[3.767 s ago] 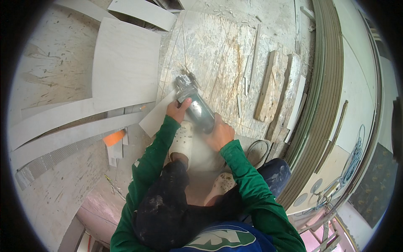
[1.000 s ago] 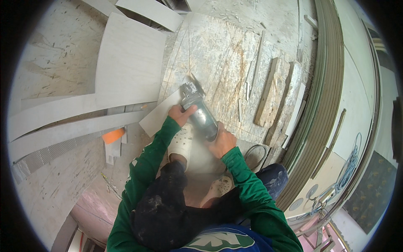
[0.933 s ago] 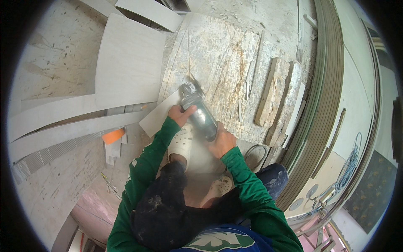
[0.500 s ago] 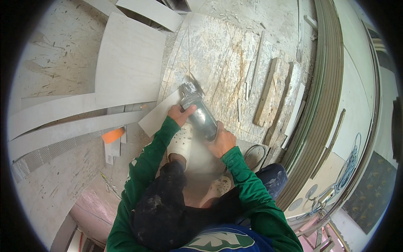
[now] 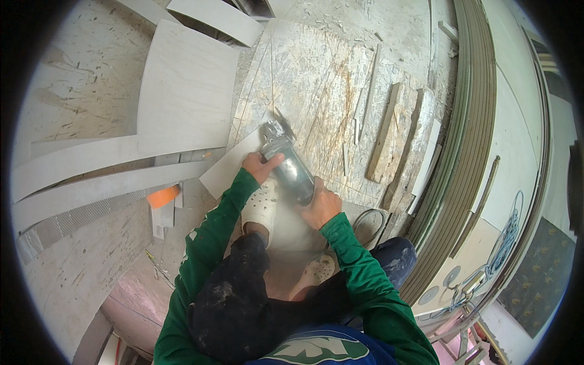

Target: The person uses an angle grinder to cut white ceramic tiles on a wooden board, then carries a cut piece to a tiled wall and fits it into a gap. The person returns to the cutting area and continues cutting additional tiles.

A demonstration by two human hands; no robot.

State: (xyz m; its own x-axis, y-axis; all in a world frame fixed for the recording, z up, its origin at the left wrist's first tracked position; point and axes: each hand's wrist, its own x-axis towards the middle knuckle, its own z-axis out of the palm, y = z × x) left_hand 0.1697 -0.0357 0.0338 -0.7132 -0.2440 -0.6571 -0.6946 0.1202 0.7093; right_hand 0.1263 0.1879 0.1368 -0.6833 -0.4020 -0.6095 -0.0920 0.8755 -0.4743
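Note:
An angle grinder [image 5: 292, 168] with a dusty body lies between both of my hands, its head pointing up and to the left. My left hand [image 5: 261, 166] is closed around the front of the tool, near the head. At the rear end, my right hand [image 5: 320, 205] wraps round the body. The thin cutting disc [image 5: 284, 120] stands edge-on at the far end, over the edge of a pale flat panel piece [image 5: 234, 164]. Part of that piece is hidden by my left hand and my shoe [image 5: 262, 204], which is on or beside it. Haze of dust hangs below the grinder.
A scored, worn board [image 5: 310, 91] lies beneath the work. Two rough wooden blocks [image 5: 389, 134] rest at its right, beside a long stack of boards [image 5: 465, 121]. Large pale panels [image 5: 188, 88] and an orange item [image 5: 163, 196] lie at left. A coiled blue cord [image 5: 505, 243] is far right.
Hardly anything differs: the grinder and both hands keep nearly the same place and grip. The whole view has shifted very slightly.

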